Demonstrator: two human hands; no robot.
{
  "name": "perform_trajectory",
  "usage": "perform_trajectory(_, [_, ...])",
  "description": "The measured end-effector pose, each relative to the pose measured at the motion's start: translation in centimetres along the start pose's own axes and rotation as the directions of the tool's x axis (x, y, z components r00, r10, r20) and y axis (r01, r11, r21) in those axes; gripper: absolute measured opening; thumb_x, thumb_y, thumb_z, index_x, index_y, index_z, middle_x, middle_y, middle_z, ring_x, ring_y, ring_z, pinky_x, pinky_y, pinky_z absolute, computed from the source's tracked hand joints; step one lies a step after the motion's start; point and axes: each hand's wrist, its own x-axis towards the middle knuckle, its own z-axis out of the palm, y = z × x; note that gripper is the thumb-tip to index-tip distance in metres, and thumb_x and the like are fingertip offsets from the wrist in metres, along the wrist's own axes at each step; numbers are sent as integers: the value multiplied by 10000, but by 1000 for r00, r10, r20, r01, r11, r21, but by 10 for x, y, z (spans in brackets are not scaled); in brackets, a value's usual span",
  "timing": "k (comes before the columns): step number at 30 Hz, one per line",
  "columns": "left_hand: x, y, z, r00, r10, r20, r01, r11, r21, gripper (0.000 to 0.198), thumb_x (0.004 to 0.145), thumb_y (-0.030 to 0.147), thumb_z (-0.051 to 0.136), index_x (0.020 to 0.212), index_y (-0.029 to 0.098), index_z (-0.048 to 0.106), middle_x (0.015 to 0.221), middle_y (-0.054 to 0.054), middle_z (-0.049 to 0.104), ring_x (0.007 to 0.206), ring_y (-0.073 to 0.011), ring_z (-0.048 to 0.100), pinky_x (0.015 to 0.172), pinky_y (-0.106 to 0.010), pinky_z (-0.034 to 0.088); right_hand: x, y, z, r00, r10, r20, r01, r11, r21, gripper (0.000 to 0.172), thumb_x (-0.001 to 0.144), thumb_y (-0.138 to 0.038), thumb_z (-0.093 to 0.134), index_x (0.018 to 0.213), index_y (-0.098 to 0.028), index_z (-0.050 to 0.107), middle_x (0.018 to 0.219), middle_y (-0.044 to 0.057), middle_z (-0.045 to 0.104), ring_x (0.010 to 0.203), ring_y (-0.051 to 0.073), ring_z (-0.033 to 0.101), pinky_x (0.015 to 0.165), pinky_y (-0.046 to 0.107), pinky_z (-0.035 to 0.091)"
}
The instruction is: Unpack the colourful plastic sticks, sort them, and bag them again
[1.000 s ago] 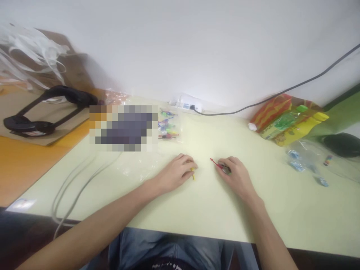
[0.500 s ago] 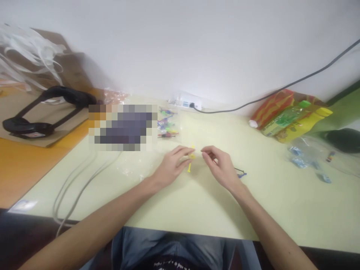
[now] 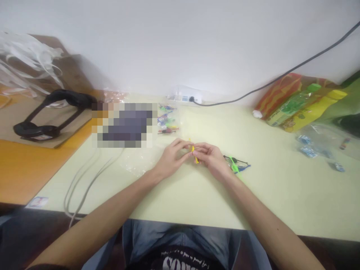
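Left hand [image 3: 173,155] and right hand [image 3: 212,155], fingertips pinched together on a slender yellow plastic piece [image 3: 193,149] between them; two-handed manipulation seems in hand, the next move calling for steady, light pinches.

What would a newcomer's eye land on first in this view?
Probably the small yellow piece, bright between the left hand and right hand near the middle of the table. Green, black and blue pieces lie beside the right wrist. Farther out, a large black frame rests on cardboard at the picture's left.
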Motion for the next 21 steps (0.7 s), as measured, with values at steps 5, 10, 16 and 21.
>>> perform_trajectory(5, [-1, 6, -3, 1000, 29, 8, -29, 999, -43, 264, 961, 298, 632, 1212, 220, 660, 1140, -74, 680, 1060, -204, 656, 980, -366, 531, 1, -3, -2, 999, -37, 25, 38, 999, -37, 419, 640, -423, 925, 927, -196, 720, 752, 16, 739, 609, 153, 651, 581, 289, 490])
perform_trajectory(10, [-1, 0, 0, 998, -53, -25, 48, 983, -179, 300, 930, 368, 679, 1170, 190, 647, 1118, -74, 715, 1041, -201, 691, 993, -376, 560, 2, -2, -5, 998, -55, 2, 55, 997, -46, 424, 626, -437, 929, 907, -201, 718, 801, 30, 757, 647, 168, 688, 618, 312, 539])
perform_trajectory(16, [-1, -4, 3, 996, -89, -8, 84, 965, -248, 275, 928, 368, 682, 1138, 193, 656, 1110, -60, 727, 1028, -184, 702, 988, -346, 558, 0, -9, -4, 997, -47, 57, 53, 994, -100, 408, 635, -427, 925, 901, -197, 718, 847, 48, 761, 698, 187, 712, 665, 337, 577])
perform_trajectory(21, [-1, 0, 1, 992, -124, -9, 120, 976, -182, 277, 886, 406, 717, 1060, 192, 692, 1020, -39, 748, 953, -181, 703, 924, -321, 557, -3, -8, 1, 993, -113, 40, 119, 970, -213, 354, 697, -444, 871, 909, -205, 717, 865, 30, 733, 662, 162, 687, 651, 325, 576])
